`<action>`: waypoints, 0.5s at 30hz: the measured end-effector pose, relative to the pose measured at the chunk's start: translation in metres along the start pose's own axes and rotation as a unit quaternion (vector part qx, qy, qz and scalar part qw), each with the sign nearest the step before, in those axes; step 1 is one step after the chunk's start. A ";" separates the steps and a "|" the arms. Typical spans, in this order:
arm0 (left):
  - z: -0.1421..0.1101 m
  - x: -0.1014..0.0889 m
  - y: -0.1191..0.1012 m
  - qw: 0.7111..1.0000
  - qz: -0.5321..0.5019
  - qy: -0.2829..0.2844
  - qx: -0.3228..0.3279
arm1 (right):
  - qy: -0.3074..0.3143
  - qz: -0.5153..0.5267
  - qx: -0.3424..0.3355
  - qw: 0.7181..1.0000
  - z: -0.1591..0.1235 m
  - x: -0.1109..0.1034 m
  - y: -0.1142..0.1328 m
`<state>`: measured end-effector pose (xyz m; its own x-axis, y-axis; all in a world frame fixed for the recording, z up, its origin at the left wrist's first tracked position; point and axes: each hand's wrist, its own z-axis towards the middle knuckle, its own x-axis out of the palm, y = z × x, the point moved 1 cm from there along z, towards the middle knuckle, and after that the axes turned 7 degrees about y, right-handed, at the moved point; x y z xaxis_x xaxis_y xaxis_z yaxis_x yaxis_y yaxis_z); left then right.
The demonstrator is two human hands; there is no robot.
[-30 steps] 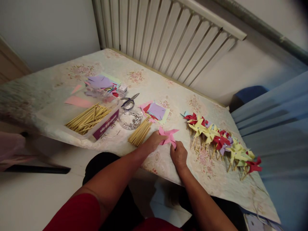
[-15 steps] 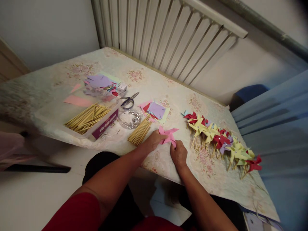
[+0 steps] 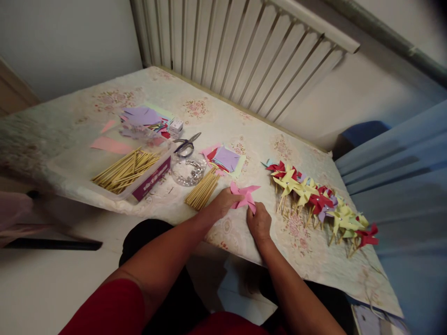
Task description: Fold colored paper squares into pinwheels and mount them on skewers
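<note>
A pink paper pinwheel [image 3: 246,195] lies at the near edge of a table with a flowered cloth [image 3: 223,121]. My left hand [image 3: 223,204] presses on its left side with closed fingers. My right hand [image 3: 259,222] pinches its lower right tip. Just left of my hands lies a loose bundle of wooden sticks [image 3: 203,189]. To the right, a row of finished pinwheels [image 3: 321,202] in yellow, red and purple lies on sticks.
A clear tray of more sticks [image 3: 125,171] stands at the left. Behind it are cut coloured papers [image 3: 145,116], scissors [image 3: 186,144], a round clear dish of pins [image 3: 188,171] and a small paper stack [image 3: 226,159]. A radiator [image 3: 244,51] runs behind the table.
My hands and the pink pinwheel stay nearly in place. The view has shifted slightly.
</note>
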<state>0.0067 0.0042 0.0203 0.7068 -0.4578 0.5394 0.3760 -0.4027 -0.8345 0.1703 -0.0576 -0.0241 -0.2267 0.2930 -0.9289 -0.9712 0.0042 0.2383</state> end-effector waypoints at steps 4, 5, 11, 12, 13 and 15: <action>-0.004 0.003 -0.005 1.000 -0.006 -0.019 -0.001 | -0.001 -0.001 0.000 1.000 0.000 -0.001 0.000; -0.005 0.004 -0.007 1.000 -0.002 -0.018 0.000 | -0.001 -0.002 0.000 1.000 0.000 -0.001 0.000; -0.008 0.005 -0.012 1.000 -0.007 -0.003 0.015 | -0.006 -0.005 -0.001 1.000 -0.001 0.002 -0.001; -0.008 0.005 -0.011 1.000 -0.008 -0.002 0.015 | -0.007 -0.006 -0.004 1.000 -0.001 0.002 -0.001; -0.007 0.004 -0.011 1.000 -0.007 -0.002 0.013 | -0.006 -0.007 -0.006 1.000 -0.001 0.002 -0.002; -0.006 0.004 -0.009 1.000 -0.004 -0.007 0.006 | -0.003 -0.008 -0.006 1.000 -0.001 0.002 -0.002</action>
<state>0.0021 0.0012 0.0303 0.7119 -0.4427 0.5452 0.3897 -0.3968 -0.8311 0.1716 -0.0580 -0.0262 -0.2114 0.2991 -0.9305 -0.9754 -0.0033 0.2206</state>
